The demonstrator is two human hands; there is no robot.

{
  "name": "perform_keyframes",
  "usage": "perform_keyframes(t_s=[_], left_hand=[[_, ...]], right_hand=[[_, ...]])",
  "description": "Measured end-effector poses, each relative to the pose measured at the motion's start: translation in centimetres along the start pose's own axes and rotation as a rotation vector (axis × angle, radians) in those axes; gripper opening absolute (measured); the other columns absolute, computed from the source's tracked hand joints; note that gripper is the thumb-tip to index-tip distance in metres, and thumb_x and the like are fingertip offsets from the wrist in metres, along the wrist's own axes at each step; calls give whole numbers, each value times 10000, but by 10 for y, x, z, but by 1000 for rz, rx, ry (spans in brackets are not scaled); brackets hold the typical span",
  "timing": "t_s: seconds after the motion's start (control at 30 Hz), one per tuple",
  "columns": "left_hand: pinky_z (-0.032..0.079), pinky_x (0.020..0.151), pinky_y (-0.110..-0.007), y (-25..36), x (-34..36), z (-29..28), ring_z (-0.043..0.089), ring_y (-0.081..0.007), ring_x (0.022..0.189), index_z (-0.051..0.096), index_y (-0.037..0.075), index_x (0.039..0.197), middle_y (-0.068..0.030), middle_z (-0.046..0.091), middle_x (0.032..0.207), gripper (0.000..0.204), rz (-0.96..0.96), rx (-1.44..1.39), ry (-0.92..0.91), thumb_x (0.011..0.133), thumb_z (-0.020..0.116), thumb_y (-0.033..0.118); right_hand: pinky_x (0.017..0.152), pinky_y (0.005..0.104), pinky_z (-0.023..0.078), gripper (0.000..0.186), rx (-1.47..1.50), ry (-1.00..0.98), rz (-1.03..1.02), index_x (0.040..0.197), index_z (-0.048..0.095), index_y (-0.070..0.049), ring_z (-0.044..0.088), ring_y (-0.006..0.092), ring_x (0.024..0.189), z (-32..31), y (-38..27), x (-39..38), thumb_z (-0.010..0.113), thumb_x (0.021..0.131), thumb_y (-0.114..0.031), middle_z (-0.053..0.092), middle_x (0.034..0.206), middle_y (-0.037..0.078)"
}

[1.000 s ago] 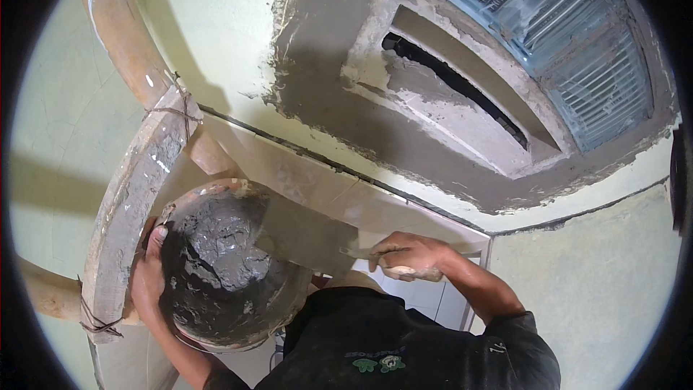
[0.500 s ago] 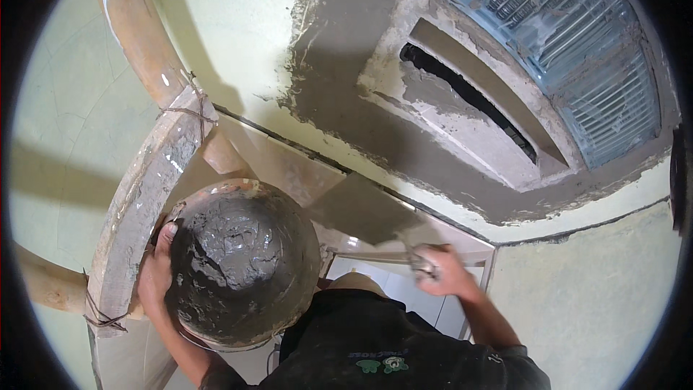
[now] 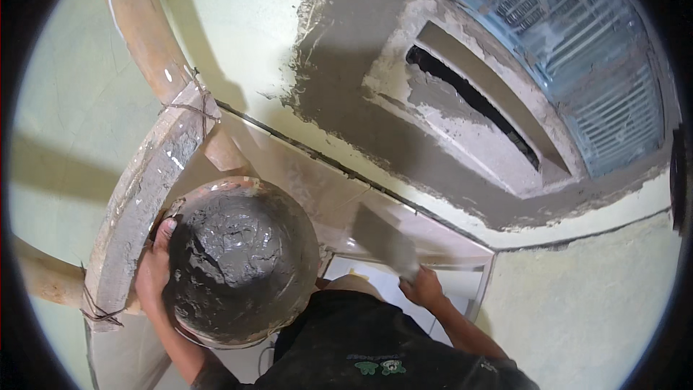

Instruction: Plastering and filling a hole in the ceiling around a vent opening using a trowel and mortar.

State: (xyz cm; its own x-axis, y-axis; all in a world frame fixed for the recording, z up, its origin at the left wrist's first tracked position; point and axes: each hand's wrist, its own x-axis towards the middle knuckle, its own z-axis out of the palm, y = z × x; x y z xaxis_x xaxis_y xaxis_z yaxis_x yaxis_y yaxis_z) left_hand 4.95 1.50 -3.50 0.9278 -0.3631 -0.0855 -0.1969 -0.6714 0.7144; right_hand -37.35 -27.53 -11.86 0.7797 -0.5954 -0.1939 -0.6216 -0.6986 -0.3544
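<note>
At lower left, the left hand (image 3: 154, 271) grips a mortar bucket (image 3: 224, 185); lower right of centre, the right hand (image 3: 424, 289) grips a plastering trowel (image 3: 384, 238).

Glossy wet mortar (image 3: 238, 240), rough wooden plank (image 3: 143, 206)

Black shirt (image 3: 393, 336) — short sleeves (image 3: 498, 370) | green-white print (image 3: 381, 367) | bare hands (image 3: 153, 272)
</note>
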Motion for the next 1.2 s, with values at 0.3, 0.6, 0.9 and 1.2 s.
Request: perform_keyframes(t_s=[0.3, 0.6, 0.9, 1.2], left_hand=[[378, 1028, -362, -7, 3, 1, 577, -280, 1111, 618, 1, 1223, -140, 651, 1186, 462, -6, -57, 17, 952, 600, 375], [324, 1073, -367, -20, 8, 5, 523, -332, 1186, 566, -13, 1286, -192, 597, 1272, 592, 8, 1, 20, 926, 618, 453], [363, 1043, -359, -25, 6, 7, 566, -287, 1137, 604, 2, 1247, -147, 638, 1221, 483, -14, 60, 89, 957, 591, 388], [297, 1092, -363, -25, 6, 5, 501, -345, 1208, 528, -25, 1319, -205, 571, 1306, 651, -39, 21, 28, 925, 606, 487]], right_hand=[[579, 270, 469, 187, 588, 50, 207, 942, 564, 24, 550, 104, 584, -210, -58, -10, 543, 762, -24, 560, 654, 50], [512, 279, 454, 243, 835, -11, 261, 1000, 540, 65, 528, 126, 518, -217, -89, -15, 489, 775, -12, 558, 647, 72], [481, 277, 437, 162, 652, 57, 336, 931, 563, 58, 513, 122, 494, -240, -95, -2, 523, 821, -54, 557, 647, 62], [461, 276, 436, 168, 637, 7, 291, 904, 570, 60, 523, 128, 476, -244, -109, 22, 515, 795, -56, 562, 640, 71]])
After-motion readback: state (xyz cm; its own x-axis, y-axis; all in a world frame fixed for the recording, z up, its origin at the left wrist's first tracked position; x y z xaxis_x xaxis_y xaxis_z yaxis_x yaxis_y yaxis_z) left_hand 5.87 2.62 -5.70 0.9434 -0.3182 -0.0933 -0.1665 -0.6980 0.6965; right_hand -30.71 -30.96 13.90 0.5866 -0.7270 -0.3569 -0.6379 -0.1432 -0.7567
